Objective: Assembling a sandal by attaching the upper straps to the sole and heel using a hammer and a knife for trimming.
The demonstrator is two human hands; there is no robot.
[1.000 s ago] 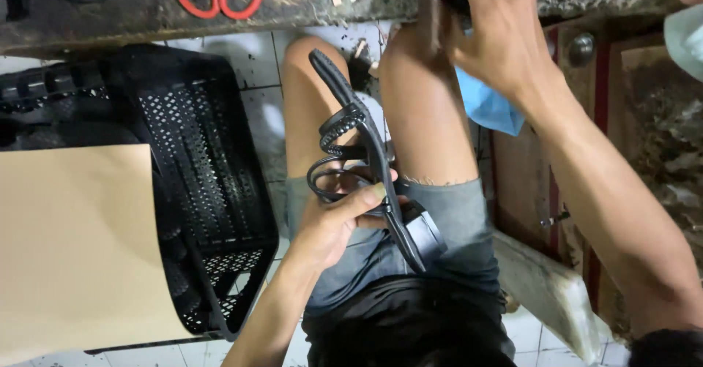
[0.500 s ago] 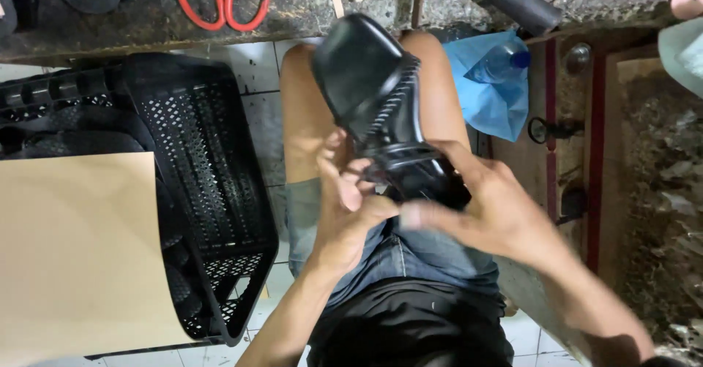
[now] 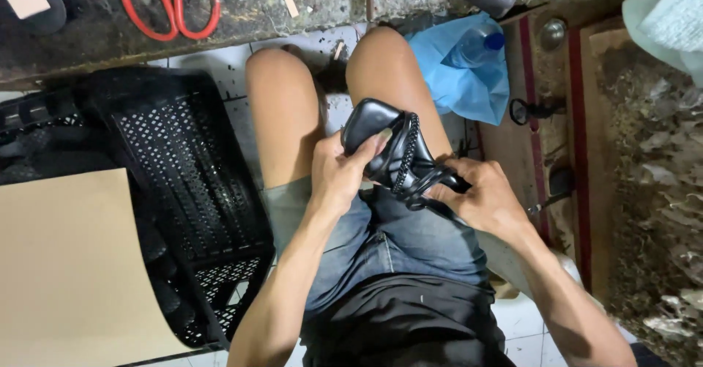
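The black strappy sandal (image 3: pixel 395 155) has tipped from upright to flat over the lap; left hand (image 3: pixel 338 177) now clamps its sole, right hand (image 3: pixel 487 199) clamps the straps

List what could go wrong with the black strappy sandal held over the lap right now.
1. The black sandal is held above the lap only by the left hand and right hand; a loose grip might drop it onto the tiled floor between the knees.
2. The right hand pinches the thin straps; hard pulling may strain them.
3. The blue bag with a bottle lies beside the right knee and could be knocked.
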